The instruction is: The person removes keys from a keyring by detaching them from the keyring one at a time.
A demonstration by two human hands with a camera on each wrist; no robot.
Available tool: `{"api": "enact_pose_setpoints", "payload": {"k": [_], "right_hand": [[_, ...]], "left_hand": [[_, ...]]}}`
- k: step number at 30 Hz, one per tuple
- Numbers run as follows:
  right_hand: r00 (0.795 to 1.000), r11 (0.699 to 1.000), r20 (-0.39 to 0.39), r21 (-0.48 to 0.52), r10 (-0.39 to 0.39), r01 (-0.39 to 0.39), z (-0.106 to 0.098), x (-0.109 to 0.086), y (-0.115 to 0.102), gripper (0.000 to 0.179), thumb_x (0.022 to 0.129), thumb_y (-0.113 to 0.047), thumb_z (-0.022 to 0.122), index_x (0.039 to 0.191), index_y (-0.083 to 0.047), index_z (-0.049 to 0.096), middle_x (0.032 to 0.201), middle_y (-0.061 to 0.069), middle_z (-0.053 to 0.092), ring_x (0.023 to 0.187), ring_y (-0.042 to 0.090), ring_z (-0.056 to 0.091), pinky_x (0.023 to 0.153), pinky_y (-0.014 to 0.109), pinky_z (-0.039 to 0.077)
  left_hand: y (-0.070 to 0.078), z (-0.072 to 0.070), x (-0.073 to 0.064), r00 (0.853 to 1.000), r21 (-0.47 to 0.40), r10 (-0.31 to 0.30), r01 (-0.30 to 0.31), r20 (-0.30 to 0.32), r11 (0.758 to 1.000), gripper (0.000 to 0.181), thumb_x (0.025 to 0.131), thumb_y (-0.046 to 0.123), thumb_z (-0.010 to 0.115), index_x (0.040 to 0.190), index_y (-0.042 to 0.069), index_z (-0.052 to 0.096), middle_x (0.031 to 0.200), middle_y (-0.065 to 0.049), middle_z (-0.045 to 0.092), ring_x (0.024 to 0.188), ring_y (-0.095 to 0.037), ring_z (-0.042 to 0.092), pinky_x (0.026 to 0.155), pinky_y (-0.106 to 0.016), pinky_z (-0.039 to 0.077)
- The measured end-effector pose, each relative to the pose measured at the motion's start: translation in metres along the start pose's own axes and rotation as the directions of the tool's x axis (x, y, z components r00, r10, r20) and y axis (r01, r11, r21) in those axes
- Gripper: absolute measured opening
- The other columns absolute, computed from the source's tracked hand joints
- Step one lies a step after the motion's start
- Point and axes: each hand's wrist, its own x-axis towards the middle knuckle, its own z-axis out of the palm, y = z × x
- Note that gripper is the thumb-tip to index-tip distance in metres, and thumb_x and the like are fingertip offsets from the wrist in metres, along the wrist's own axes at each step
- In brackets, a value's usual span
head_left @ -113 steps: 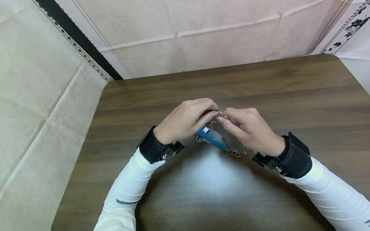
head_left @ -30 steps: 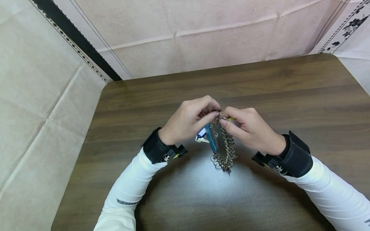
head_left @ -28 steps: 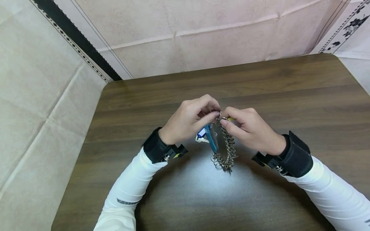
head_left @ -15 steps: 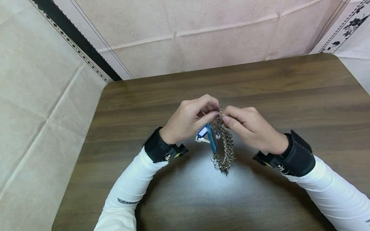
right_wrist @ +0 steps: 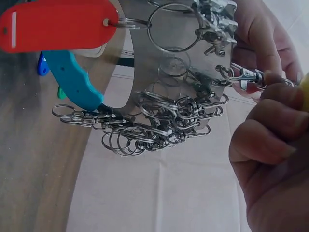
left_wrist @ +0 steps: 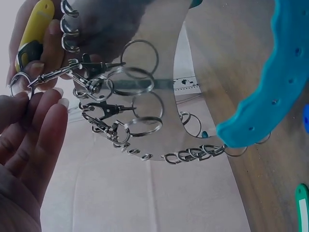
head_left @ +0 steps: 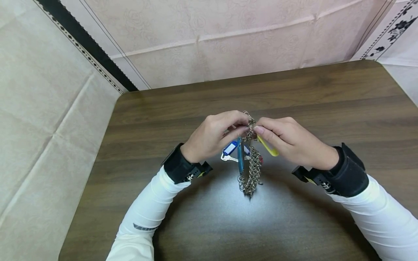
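Observation:
A shiny metal key-holder plate [left_wrist: 166,29] with a wavy blue grip [left_wrist: 280,72] is held up between the hands, nearly edge-on in the head view. Split rings and swivel clips [right_wrist: 193,104] crowd its rim. My left hand [head_left: 213,136] pinches a split ring [left_wrist: 22,86] at the end of a swivel clip, thumb against fingers. Close beside it, my right hand [head_left: 290,141] pinches a yellow key tag [head_left: 269,146], whose dark lower end lies near that ring in the left wrist view. A red key tag [right_wrist: 58,26] hangs from another ring.
Behind the plate lie a blue key tag [head_left: 230,148] and a silver key [head_left: 228,158]. A green tag [left_wrist: 302,203] shows at the left wrist view's edge. The wooden table [head_left: 202,217] meets a pale cloth [head_left: 228,43] at its far side.
The plate has swung from lying sideways to hanging edge-on, its rings trailing toward me. My right hand has shifted right, and the yellow tag shows more below its fingers. The left hand barely moved.

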Motion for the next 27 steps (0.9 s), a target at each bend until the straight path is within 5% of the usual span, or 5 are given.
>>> {"api": "enact_pose_setpoints", "payload": {"k": [9,27], "right_hand": [[1.0,1.0,-0.003,-0.027,0.006,-0.006,-0.0009,0.0013,0.0015,0.023,0.108,-0.006,0.045,0.097,-0.009,0.064,0.07,-0.01,0.051,0.058,0.002,0.046,0.054,0.022,0.042],[1.0,0.999,-0.016,-0.054,-0.008,0.007,0.0,0.0005,0.004,0.021,0.108,-0.007,0.045,0.098,-0.01,0.064,0.074,-0.006,0.057,0.059,0.001,0.049,0.054,0.022,0.045]], "left_hand": [[-0.0036,0.0012,0.0002,0.995,0.064,0.097,-0.096,-0.021,0.993,0.01,0.097,0.0,0.064,0.107,-0.002,0.064,0.094,-0.011,0.071,0.083,-0.014,0.068,0.086,-0.017,0.056],[-0.0018,0.0068,-0.0022,0.994,0.117,0.114,-0.113,0.0,0.987,0.01,0.095,0.0,0.066,0.105,-0.001,0.068,0.094,-0.01,0.07,0.084,-0.014,0.069,0.086,-0.016,0.056]]}}
